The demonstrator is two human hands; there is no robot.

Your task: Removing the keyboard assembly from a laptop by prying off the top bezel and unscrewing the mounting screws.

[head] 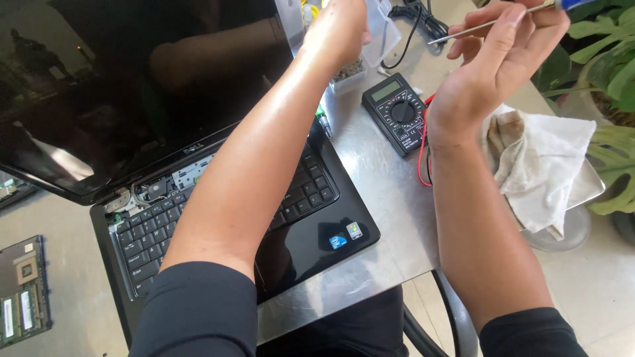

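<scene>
A right hand [506, 49] pinches a screwdriver [486, 25], its handle cut off by the frame's top, above a multimeter [397, 119]. The left hand [337, 30] reaches into a clear box [370, 46] beyond the laptop [317, 218]; its fingers are hidden.

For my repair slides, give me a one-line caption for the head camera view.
Right hand holds a screwdriver while left hand reaches a clear parts box beyond an open laptop.

right hand [506, 49] grips screwdriver [489, 25]; left hand [337, 30] in parts box [380, 33] | laptop [317, 225] open
</scene>
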